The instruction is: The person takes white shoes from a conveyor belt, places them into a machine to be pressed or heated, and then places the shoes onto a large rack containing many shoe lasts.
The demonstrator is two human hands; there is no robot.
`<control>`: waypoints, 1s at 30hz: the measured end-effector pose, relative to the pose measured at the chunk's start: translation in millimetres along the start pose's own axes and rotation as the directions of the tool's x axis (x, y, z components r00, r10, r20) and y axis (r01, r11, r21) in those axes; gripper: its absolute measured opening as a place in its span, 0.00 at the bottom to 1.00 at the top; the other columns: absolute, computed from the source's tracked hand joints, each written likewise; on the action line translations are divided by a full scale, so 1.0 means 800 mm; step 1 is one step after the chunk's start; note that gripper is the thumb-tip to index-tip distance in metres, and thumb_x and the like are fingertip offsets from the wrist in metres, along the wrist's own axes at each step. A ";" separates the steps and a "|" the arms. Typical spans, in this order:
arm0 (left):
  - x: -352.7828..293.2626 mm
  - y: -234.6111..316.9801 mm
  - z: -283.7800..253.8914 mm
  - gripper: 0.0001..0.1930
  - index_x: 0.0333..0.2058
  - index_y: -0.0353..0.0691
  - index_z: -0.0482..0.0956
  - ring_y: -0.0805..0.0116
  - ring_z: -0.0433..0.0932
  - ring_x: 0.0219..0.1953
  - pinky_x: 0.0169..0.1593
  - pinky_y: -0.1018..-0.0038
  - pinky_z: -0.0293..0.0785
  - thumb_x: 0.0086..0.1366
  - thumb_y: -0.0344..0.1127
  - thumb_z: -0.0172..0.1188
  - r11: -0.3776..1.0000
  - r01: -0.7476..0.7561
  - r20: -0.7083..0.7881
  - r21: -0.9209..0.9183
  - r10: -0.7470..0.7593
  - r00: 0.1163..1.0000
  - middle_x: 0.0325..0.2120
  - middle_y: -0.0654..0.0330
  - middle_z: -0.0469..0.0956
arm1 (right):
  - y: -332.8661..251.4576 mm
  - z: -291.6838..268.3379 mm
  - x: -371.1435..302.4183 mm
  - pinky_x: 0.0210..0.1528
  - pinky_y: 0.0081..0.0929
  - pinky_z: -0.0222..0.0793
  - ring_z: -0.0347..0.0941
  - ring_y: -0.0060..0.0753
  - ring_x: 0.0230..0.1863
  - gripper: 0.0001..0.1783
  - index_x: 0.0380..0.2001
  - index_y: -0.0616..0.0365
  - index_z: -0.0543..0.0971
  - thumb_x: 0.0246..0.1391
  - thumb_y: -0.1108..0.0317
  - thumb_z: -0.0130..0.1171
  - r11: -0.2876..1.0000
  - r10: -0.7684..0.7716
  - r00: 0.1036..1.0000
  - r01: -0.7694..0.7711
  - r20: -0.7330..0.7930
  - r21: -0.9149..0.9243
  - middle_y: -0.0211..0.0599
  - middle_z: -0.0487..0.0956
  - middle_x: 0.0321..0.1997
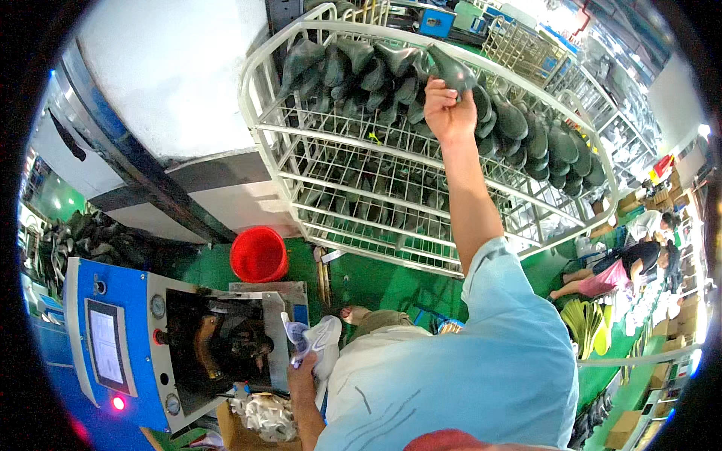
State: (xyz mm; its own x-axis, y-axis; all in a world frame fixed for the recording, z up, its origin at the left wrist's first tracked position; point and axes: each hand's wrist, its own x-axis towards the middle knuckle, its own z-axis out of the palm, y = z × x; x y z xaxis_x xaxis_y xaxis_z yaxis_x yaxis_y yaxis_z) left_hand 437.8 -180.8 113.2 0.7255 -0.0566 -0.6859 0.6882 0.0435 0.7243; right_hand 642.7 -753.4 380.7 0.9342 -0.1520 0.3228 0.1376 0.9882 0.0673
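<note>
From my end, the right hand (451,113) closes round a dark shoe last (451,71) at the wire rack's (361,146) top tier; the left hand (304,370), fingers curled, grips a white shoe upper (325,342) nearer me than the rack.

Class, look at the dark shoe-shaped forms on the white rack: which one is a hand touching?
The form gripped by the right hand, near the middle of the rack's top row. No hand touches the other forms there.

on both sides of the right hand (451,113), a white metal-wire rack (338,141) bears dark, glossy, foot-shaped pieces (511,120).
</note>
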 end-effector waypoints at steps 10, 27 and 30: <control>-0.156 -0.142 -0.118 0.25 0.62 0.30 0.68 0.57 0.75 0.57 0.59 0.60 0.72 0.71 0.39 0.57 0.734 -0.199 -0.400 -0.650 -0.107 0.910 0.56 0.49 0.75 | 0.059 -0.028 0.031 0.20 0.23 0.56 0.57 0.21 0.19 0.22 0.30 0.56 0.65 0.74 0.53 0.34 0.902 -0.156 0.957 0.038 -0.244 -0.431 0.28 0.61 0.22; -0.276 -0.443 -0.317 0.17 0.44 0.52 0.88 0.43 0.68 0.64 0.70 0.53 0.57 0.60 0.50 0.62 0.683 0.721 -0.993 0.115 0.079 0.083 0.48 0.45 0.79 | 0.540 -0.205 -0.171 0.38 0.27 0.67 0.71 0.27 0.34 0.16 0.50 0.61 0.77 0.67 0.62 0.56 -0.277 0.661 0.598 -0.366 -0.453 -0.889 0.34 0.78 0.38; -0.288 -0.456 -0.330 0.17 0.44 0.52 0.88 0.45 0.71 0.59 0.65 0.51 0.63 0.60 0.52 0.62 0.820 0.564 -0.987 0.104 0.016 0.158 0.47 0.47 0.80 | 0.606 -0.147 -0.220 0.40 0.30 0.68 0.72 0.31 0.36 0.18 0.54 0.62 0.76 0.67 0.62 0.56 -0.259 0.670 0.418 -0.643 -0.613 -0.721 0.37 0.79 0.40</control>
State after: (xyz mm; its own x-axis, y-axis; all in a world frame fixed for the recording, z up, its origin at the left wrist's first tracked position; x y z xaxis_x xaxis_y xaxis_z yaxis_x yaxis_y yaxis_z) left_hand 22.4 79.5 -11.7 0.1368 0.9766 -0.1658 0.9717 -0.0997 0.2142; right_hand 583.8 -245.6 245.6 0.6843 0.6104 -0.3990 -0.3989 -0.1448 -0.9055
